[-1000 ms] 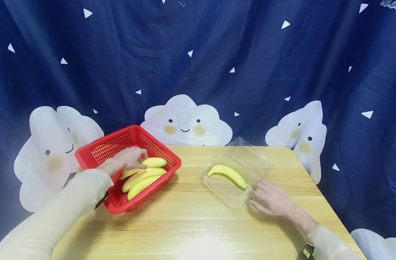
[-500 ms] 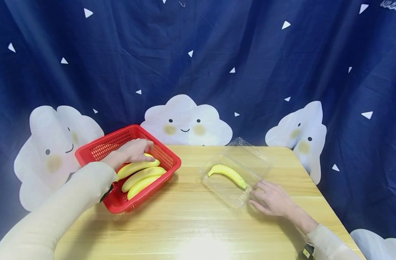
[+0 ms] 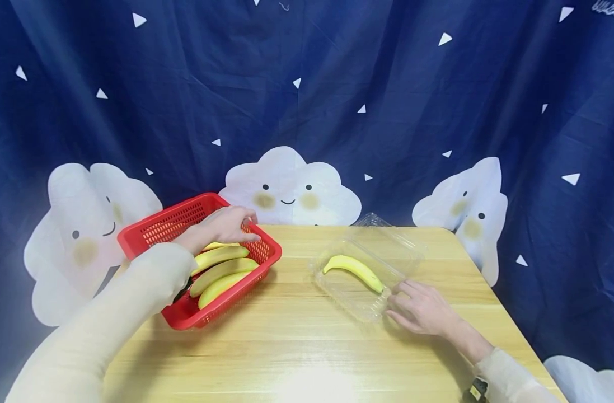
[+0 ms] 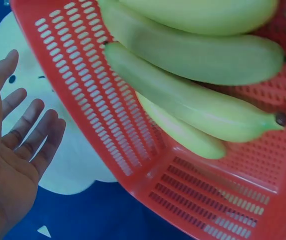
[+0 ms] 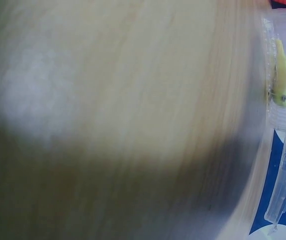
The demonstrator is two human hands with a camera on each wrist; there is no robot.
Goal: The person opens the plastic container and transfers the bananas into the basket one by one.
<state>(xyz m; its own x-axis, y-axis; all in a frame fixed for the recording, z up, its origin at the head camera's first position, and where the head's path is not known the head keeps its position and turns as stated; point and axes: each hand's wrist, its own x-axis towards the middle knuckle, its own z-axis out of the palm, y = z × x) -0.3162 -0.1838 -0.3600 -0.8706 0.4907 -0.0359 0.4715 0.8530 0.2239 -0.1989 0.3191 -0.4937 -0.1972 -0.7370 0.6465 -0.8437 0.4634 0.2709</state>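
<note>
My left hand reaches over the far right side of a red plastic basket, with nothing in its grasp. The left wrist view shows that hand with spread, relaxed fingers beside the basket's slotted wall. Several yellow bananas lie side by side in the basket; the farthest is partly hidden under the hand. At the right, my right hand holds the near right edge of a clear plastic clamshell box. One banana lies in the box. The right wrist view leaves the right hand out.
The clamshell's lid is folded open toward the back of the wooden table. Behind the table hangs a dark blue curtain with clouds and triangles on it.
My left hand has moved right and away from me, off the bananas, toward the basket's far right side. Bananas at the back of the basket have shifted. The right hand has kept its place.
</note>
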